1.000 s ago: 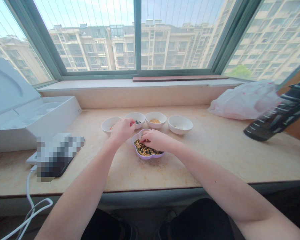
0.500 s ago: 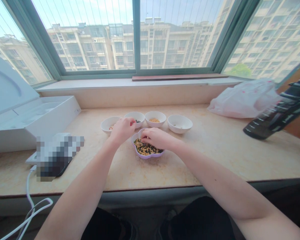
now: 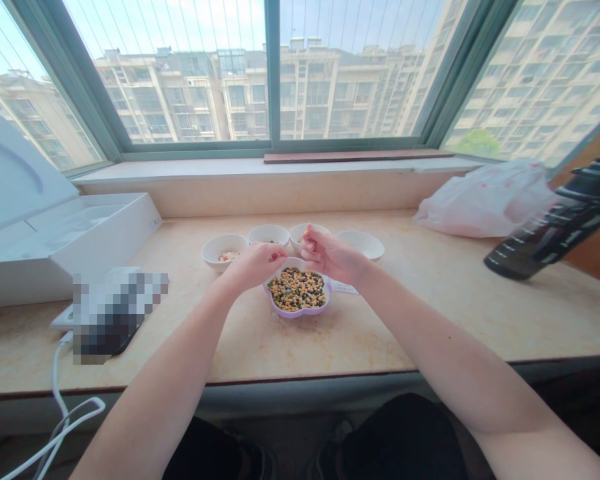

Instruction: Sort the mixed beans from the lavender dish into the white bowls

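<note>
A purple-rimmed scalloped bowl (image 3: pixel 300 313) holds mixed yellow, black and green beans (image 3: pixel 296 291). My left hand (image 3: pixel 260 261) is at its back left rim, fingers pinched together; whatever they hold is hidden. Raised over the bowl's back right is my right hand (image 3: pixel 335 257), thumb and forefinger pinched in front of a white bowl (image 3: pixel 295 231). A tiny thing may be in that pinch, too small to name. Farther left, one white bowl (image 3: pixel 211 255) has red-and-white bits in it, and another white bowl (image 3: pixel 267 230) has dark beans. The rightmost white bowl (image 3: pixel 373 247) is partly behind my right hand.
An open white box (image 3: pixel 105 233) stands at the left, with a blurred dark device (image 3: pixel 110 327) and white cable (image 3: pixel 55 373) in front. On the right are a plastic bag (image 3: pixel 485 203) and a tilted dark bottle (image 3: pixel 530 243). A white slip (image 3: pixel 345 287) lies beside the purple bowl.
My right hand has lifted out of the beans and moved up and right, toward the white bowls. My left hand has shifted slightly right and down, away from the dark-bean bowl to the purple rim.
</note>
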`<control>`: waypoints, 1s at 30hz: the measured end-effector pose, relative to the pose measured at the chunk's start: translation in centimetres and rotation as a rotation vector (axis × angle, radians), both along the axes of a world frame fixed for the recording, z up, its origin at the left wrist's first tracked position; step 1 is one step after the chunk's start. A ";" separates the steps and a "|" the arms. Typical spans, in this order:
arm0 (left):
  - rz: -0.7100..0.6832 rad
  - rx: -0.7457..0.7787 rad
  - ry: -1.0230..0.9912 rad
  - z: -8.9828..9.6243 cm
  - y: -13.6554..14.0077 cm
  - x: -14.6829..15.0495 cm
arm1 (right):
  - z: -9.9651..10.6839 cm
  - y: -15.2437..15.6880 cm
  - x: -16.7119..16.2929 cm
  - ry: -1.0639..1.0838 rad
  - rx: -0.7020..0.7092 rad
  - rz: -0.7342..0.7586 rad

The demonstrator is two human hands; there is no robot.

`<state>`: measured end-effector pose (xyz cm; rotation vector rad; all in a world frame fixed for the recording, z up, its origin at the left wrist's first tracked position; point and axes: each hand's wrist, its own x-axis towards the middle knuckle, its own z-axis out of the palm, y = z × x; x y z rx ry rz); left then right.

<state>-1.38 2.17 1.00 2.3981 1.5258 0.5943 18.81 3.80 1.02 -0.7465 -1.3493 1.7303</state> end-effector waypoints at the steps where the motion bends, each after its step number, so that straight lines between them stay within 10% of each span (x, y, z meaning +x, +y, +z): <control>1: -0.008 0.002 0.004 0.0 0.0 0.0 | 0.1 -0.1 0.0 0.015 -0.033 0.002; 13: -0.017 -0.035 -0.002 0.1 -0.1 0.0 | 0.3 -0.1 0.2 -0.047 -0.046 0.045; 25: 0.004 -0.070 0.023 0.1 -0.3 0.0 | -0.9 3.0 2.7 -0.512 0.546 -0.649; 30: -0.036 -0.086 0.030 0.1 -0.5 0.2 | -1.4 3.8 2.8 -0.890 0.755 -0.686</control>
